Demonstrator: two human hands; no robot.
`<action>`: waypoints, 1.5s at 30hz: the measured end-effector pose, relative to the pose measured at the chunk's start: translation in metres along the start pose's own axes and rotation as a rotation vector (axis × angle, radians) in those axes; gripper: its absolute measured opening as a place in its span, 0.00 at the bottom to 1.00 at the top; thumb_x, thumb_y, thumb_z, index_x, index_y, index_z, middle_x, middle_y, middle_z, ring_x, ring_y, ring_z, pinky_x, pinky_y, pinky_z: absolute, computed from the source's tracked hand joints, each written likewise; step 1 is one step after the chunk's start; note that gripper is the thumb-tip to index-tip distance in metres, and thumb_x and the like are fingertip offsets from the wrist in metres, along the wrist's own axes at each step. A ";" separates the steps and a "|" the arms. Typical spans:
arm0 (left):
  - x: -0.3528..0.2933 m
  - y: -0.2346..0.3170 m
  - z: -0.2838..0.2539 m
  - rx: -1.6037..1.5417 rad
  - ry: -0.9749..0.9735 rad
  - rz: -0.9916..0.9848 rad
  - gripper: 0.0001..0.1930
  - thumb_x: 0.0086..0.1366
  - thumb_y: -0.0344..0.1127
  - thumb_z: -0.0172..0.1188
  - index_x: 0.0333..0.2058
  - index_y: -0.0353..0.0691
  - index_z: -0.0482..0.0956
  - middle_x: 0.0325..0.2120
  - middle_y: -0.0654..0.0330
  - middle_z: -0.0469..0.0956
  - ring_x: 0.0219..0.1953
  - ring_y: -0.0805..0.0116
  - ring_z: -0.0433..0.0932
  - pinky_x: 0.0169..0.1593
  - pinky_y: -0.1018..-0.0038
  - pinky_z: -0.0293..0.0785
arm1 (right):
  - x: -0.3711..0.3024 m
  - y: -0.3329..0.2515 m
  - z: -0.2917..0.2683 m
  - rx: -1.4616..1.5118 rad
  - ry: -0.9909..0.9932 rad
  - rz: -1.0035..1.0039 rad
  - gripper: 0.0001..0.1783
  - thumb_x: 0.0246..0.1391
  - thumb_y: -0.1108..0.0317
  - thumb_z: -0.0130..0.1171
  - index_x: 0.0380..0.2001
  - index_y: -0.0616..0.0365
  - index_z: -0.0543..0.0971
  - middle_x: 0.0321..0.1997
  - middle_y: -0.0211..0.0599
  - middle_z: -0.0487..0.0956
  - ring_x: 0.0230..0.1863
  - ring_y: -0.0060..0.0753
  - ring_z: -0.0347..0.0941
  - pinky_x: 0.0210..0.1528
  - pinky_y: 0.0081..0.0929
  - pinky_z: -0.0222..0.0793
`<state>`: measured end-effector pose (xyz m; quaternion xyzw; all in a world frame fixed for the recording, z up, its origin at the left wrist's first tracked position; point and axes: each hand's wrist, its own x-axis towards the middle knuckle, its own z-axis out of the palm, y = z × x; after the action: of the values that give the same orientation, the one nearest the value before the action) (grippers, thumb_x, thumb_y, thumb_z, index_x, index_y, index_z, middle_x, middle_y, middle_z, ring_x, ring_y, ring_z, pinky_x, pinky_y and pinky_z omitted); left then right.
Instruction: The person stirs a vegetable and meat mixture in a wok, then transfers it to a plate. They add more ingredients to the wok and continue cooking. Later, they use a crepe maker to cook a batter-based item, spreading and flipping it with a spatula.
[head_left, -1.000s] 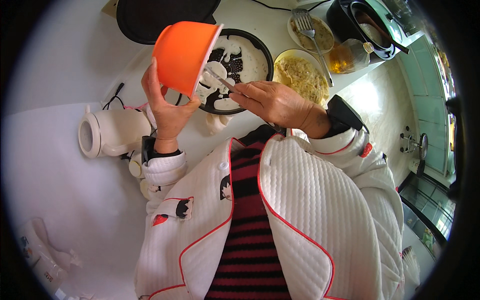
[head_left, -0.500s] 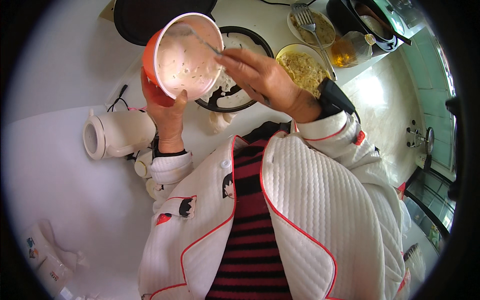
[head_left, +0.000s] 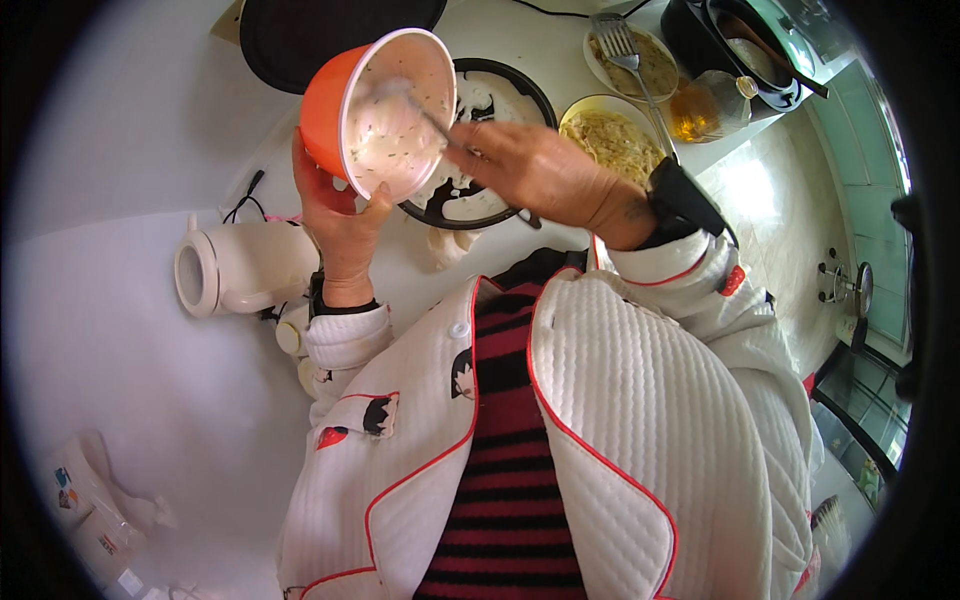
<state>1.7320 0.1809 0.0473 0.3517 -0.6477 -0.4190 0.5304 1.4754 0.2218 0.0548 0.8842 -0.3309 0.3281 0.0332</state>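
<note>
My left hand [head_left: 342, 222] holds an orange bowl [head_left: 328, 118] with a white inside, tipped to the right over a round black pan [head_left: 549, 108]. The thumb presses on the rim. Pale batter with small green flecks coats the bowl's inner wall. In my right hand [head_left: 565, 178] is a metal utensil, likely a spoon [head_left: 430, 120]; its far end is inside the bowl and blurred. White batter [head_left: 485, 207] lies in the pan in uneven patches, with dark pan surface between them. The bowl and my right hand cover part of the pan.
A dark round lid or pan [head_left: 330, 40] stands at the back left. To the right are a bowl of yellowish shredded food [head_left: 610, 140], a plate with a slotted turner [head_left: 622, 50], an oil bottle [head_left: 710, 105] and a black cooker [head_left: 720, 40]. A white appliance [head_left: 255, 265] lies left.
The bowl has tipped further to the right, showing more of its orange outside. My right hand has moved slightly down and right with the utensil still in the bowl.
</note>
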 end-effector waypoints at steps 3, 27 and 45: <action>0.002 -0.002 0.000 0.079 -0.042 0.042 0.54 0.47 0.24 0.71 0.71 0.39 0.48 0.65 0.53 0.58 0.66 0.58 0.64 0.62 0.61 0.73 | -0.003 -0.011 0.000 0.142 -0.023 -0.014 0.21 0.49 0.72 0.56 0.49 0.66 0.76 0.43 0.41 0.74 0.42 0.41 0.77 0.44 0.32 0.77; 0.007 -0.002 0.008 0.486 -0.086 0.183 0.55 0.42 0.27 0.71 0.71 0.43 0.53 0.61 0.53 0.59 0.61 0.58 0.67 0.55 0.63 0.78 | -0.023 -0.006 -0.020 0.040 -0.049 -0.017 0.24 0.48 0.71 0.60 0.50 0.65 0.77 0.50 0.45 0.75 0.44 0.43 0.78 0.42 0.35 0.79; 0.005 -0.006 0.003 0.467 -0.056 0.166 0.54 0.42 0.28 0.71 0.70 0.44 0.54 0.60 0.54 0.60 0.60 0.59 0.68 0.54 0.63 0.78 | -0.033 -0.012 -0.017 0.021 -0.067 0.042 0.28 0.47 0.74 0.59 0.55 0.65 0.76 0.55 0.50 0.75 0.46 0.47 0.79 0.44 0.36 0.79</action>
<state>1.7280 0.1744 0.0432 0.3984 -0.7680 -0.2227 0.4493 1.4549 0.2540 0.0501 0.8878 -0.3470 0.3023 0.0059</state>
